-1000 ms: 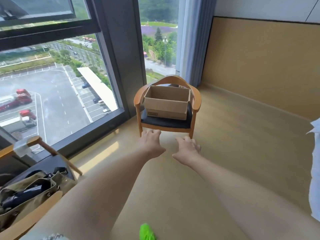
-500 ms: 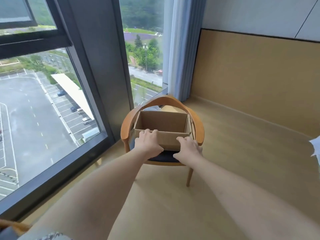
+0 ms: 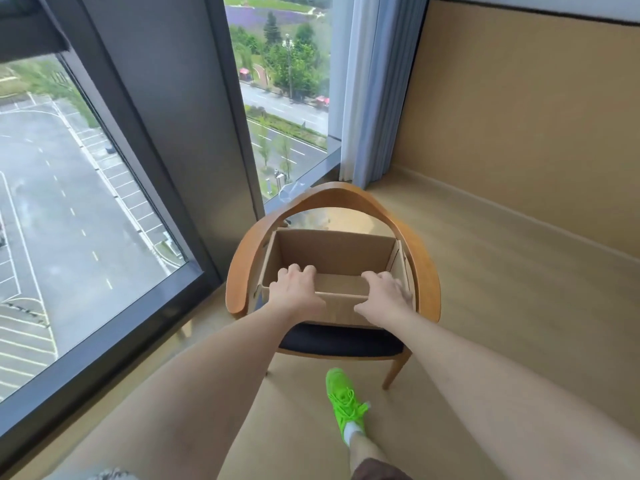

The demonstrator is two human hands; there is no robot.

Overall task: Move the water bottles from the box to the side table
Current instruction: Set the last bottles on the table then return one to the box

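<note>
Both hands on near rim of box [image 3: 332,252]: left hand [image 3: 294,292] and right hand [image 3: 384,296] each with fingers hooked over near wall, thumbs outside. Box sits on black seat of chair [image 3: 424,271], open-topped. Visible part of box floor bare; no water bottles seen, near inside corner hidden behind wall. Corrugated card judged light, walls flexible; rim may buckle under load, so support from beneath advised. Side table not in view.
</note>
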